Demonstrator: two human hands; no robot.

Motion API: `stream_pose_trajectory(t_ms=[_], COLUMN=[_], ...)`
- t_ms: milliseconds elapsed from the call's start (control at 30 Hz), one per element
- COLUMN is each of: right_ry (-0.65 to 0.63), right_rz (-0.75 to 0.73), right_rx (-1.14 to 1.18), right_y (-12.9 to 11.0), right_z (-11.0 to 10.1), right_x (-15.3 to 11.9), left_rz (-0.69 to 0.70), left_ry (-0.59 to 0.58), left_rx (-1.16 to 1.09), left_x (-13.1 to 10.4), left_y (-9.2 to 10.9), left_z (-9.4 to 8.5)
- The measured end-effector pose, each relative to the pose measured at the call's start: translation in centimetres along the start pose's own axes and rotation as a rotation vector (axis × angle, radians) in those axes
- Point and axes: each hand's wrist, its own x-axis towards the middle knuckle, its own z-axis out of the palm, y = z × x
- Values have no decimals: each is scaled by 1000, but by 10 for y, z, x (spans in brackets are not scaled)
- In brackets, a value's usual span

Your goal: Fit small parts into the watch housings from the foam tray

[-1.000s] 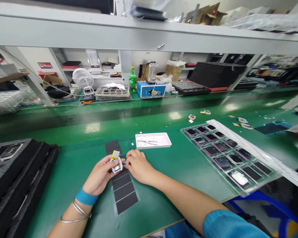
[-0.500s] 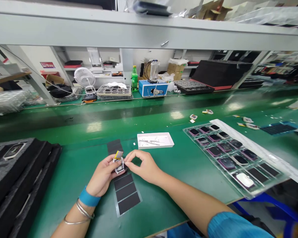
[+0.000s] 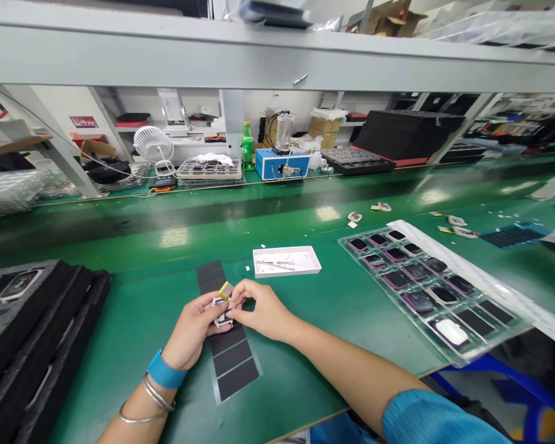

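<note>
So the left hand (image 3: pixel 192 327) has its fingers closed round a small white case (image 3: pixel 222 312), just below left of the frame's middle, over the black strip (image 3: pixel 234 348). The right hand (image 3: pixel 263 311) is pinched nearly shut at the case's right edge (can't tell if there's anything between those fingertips, it's tiny). On the green bench (image 3: pixel 314 364), a white box (image 3: pixel 287 261) sits just beyond the hands, and a clear tray (image 3: pixel 425 280) lies at right.

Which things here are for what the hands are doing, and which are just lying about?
Used, or likely used:
open gadget, left hand holding it, right hand at it
white tray with tweezers
black strips

Seemingly just about:
white fan
green bottle
blue box
</note>
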Motion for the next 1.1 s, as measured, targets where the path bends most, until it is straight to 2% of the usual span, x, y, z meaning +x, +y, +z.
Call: stream_pose_trajectory(t_ms=[200,500,700,800,867,933,1000,1100], right_ry=[-15,31,27,66,124,149,120,107], right_rz=[-38,-120,-276,-287,-213,-75,52,96], right_rx=[-69,-325,-499,-618,-561,-361,-128,-14], right_y=[0,-3,3,2,3,6,10,13], right_z=[1,4,9,9,6,2,-1,-3], right_x=[0,-2,-4,-6,-4,-1,3,7], left_rz=[-5,-2,5,7,-2,-10,-18,-28], left_ry=[-7,-6,3,28,30,17,0,-24], left_rx=[8,0,-20,-51,-54,-44,-23,9], left_x=[-1,0,-1,-1,-1,-1,-1,-1], left_y=[0,-1,-2,-3,-2,-1,-1,-1], left_z=[0,-1,0,-1,-2,-2,-1,0])
